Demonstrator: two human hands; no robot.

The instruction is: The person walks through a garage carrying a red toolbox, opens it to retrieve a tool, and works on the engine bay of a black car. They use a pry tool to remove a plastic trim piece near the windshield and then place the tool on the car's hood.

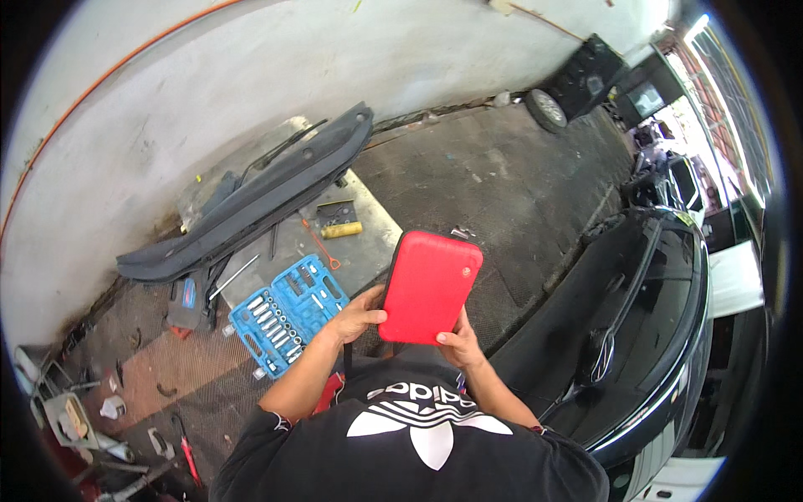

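Open blue socket set [288, 315] on floor, long black cowl panel [251, 201], black car [644, 335], yellow-handled tool [341, 230]

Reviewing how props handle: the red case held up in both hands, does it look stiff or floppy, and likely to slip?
The red case probably is stiff: it keeps flat faces and rounded corners though gripped only at its lower end. It seems light enough, since the left hand and right hand hold it upright by fingertips. Its smooth shell might be somewhat slippery.

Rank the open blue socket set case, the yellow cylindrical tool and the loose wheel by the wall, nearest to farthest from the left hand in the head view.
1. Open blue socket set case: on the floor just left of the left hand.
2. Yellow cylindrical tool: farther up, on the grey sheet.
3. Loose wheel: far upper right, by the wall.
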